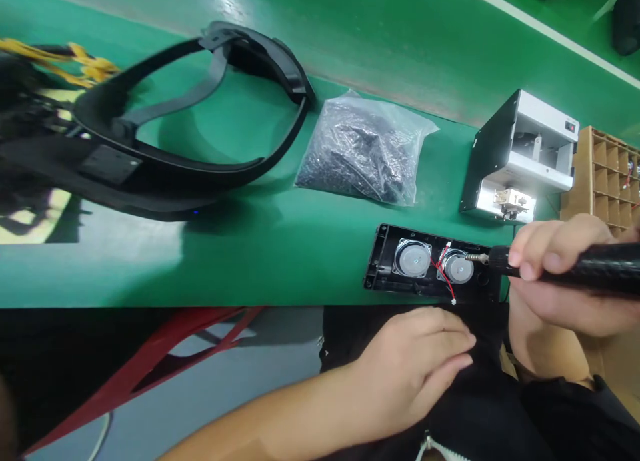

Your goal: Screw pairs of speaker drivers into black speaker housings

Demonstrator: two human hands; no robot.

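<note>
Right hand (pixel 565 247) grips black screwdriver (pixel 590 266) | speaker housing (pixel 387 267) lies left of that grip, long axis roughly along the tool | left hand (pixel 420 354) hangs loosely open

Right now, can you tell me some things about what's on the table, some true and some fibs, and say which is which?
1. The right hand holds a black screwdriver. True.
2. There are three round speakers. False: there are two, a left speaker and a right speaker, in a black case.
3. The see-through bag lies on the green table. True.
4. The case has blue wires by the speakers. False: it has red wires.
5. The silver and black machine is to the right of the bag. True.
</note>
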